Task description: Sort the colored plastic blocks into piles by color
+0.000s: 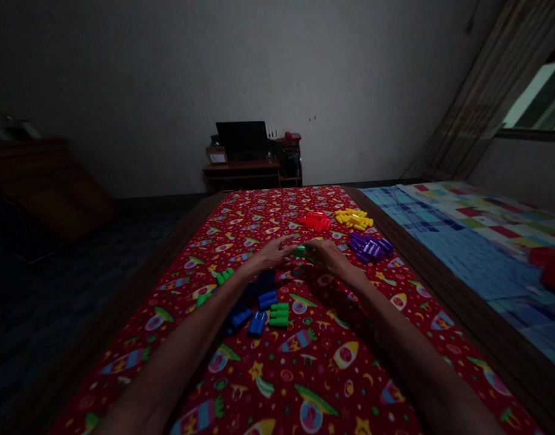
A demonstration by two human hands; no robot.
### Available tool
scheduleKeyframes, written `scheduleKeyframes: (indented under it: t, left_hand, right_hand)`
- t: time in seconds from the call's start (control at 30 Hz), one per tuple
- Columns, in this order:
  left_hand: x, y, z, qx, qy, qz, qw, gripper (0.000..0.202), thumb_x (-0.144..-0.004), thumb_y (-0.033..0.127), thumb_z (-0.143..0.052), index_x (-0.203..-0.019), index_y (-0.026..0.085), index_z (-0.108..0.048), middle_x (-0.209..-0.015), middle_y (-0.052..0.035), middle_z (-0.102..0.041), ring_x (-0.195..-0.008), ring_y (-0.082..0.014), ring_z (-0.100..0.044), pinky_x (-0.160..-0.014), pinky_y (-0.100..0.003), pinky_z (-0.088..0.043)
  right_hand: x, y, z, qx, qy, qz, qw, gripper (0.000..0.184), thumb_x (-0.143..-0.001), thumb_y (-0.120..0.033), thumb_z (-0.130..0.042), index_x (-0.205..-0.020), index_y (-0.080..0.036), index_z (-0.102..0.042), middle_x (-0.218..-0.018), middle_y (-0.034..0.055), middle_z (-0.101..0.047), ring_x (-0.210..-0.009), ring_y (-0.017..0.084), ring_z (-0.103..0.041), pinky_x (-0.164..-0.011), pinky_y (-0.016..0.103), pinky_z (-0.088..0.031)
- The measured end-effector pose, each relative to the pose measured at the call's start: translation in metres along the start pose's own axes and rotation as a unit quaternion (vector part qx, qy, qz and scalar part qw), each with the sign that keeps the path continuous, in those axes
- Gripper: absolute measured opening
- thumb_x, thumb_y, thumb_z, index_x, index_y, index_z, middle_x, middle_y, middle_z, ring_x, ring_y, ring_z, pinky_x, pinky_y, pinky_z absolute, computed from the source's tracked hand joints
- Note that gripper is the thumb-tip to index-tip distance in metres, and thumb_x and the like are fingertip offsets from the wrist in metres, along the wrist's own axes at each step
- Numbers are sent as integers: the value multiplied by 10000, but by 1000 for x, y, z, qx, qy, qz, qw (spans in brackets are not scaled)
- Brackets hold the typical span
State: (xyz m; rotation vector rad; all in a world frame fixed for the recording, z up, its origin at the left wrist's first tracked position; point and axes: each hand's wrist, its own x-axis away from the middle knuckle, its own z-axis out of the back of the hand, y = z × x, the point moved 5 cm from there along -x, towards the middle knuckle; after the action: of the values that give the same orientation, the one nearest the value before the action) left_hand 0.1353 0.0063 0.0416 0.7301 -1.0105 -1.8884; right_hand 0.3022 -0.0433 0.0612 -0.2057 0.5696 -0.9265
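Over the middle of the red patterned cloth (304, 356), my two hands face each other. My right hand (328, 254) has its fingers closed around a small green plastic toy block (299, 251), partly hidden by them. My left hand (275, 252) reaches toward the same block with fingers stretched and apart; whether it touches the block is unclear. Beneath my left forearm lie several ribbed blue blocks (257, 324), some in shadow. Among them are green blocks (279, 315). Right of my right hand is a pile of purple blocks (370, 248).
Farther back on the cloth are a red block pile (317, 221) and a yellow block pile (355, 219). A desk (241, 165) with a black monitor (243, 140) stands at the wall. On the right is a bed with a checked blue sheet (444, 254).
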Motion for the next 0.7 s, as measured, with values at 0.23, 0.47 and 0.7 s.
scheduleKeyframes:
  t: [0.23,0.47,0.7]
  left_hand:
    - [29,-33,40,-290,51,0,956,287,-746,411,-665,-927,199,-732,-893,-54,-736,-890,-240,-663,-806,-312,-514]
    - [31,-31,33,-245,120,21,962,428,-704,316,-711,-1116,204,-682,-931,-42,-741,-853,-220,-676,-777,-315,-532]
    - [22,-3,1,40,38,24,998,713,-665,351,-792,-1307,167,-544,-1011,-99,-745,-890,-248,-709,-748,-363,-572]
  right_hand:
    - [11,24,21,127,-97,-127,979,171,-878,-263,-589,-908,-151,-715,-806,83,-698,-716,162,-600,-592,243,-308]
    - [13,18,32,219,-25,-203,954,290,-941,-332,-507,-1042,-138,-696,-975,171,-714,-868,243,-650,-663,273,-370]
    - [2,-34,2,17,-54,17,998,375,-914,-196,-524,-1282,-192,-599,-990,99,-728,-779,168,-633,-678,241,-379]
